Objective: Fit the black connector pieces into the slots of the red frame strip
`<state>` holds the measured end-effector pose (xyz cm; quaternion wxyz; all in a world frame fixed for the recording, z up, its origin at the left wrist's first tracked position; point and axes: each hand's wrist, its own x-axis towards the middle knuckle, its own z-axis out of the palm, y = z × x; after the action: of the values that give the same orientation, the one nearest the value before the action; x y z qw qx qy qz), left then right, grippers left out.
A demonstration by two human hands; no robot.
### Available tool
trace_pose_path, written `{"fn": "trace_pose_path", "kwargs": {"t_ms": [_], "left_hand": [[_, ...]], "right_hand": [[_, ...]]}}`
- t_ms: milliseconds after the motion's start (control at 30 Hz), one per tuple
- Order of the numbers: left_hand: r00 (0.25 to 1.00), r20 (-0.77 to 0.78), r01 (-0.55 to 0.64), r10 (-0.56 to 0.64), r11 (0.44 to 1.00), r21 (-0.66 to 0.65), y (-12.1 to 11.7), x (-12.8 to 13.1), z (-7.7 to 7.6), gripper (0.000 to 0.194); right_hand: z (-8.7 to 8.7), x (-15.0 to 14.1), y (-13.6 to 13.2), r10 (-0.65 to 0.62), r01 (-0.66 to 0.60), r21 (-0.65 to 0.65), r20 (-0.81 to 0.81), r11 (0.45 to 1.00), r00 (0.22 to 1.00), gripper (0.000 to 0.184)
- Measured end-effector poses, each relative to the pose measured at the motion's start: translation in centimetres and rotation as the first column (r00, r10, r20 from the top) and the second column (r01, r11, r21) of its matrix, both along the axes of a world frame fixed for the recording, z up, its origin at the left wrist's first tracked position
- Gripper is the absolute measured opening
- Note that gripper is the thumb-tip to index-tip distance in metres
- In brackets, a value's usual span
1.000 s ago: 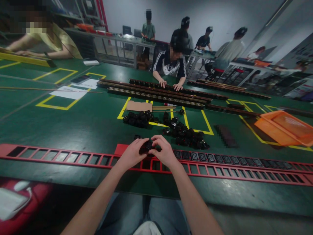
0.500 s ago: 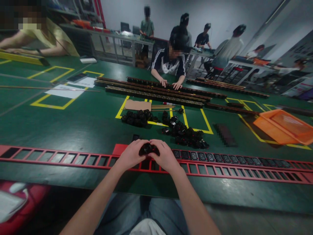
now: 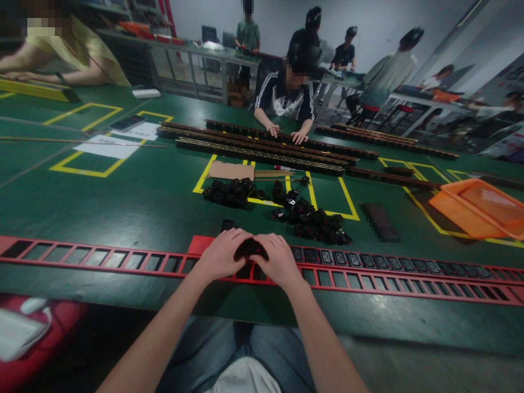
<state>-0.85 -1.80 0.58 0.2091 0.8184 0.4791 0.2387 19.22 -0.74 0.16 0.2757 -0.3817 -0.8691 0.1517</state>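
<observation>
Between my two hands is a black plastic socket, held just above the red slotted frame. My left hand curls round its left side, fingers bent and thumb inward. My right hand grips it from the right in the same way. Fingers and shadow hide most of the part. To the right, a row of black sockets sits in the frame's back row of slots. Another black piece lies just beyond my left hand.
Loose black sockets lie in two heaps, left and right. Behind them are a cardboard piece and long dark rails. An orange basket stands at right. A co-worker's hands rest on rails opposite.
My hands keep their hold on the black socket and have closed a little further over it. The view has shifted slightly.
</observation>
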Motion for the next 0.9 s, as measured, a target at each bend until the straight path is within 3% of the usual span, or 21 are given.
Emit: {"fn": "trace_pose_path", "kwargs": {"t_ms": [900], "left_hand": [[0.999,-0.043,0.011,-0.009,0.999,0.037,0.01,-0.01,0.14,0.037]], "right_hand": [[0.0,0.08,-0.32,-0.034,0.03,-0.049,-0.081,0.998,0.996,0.04]]}}
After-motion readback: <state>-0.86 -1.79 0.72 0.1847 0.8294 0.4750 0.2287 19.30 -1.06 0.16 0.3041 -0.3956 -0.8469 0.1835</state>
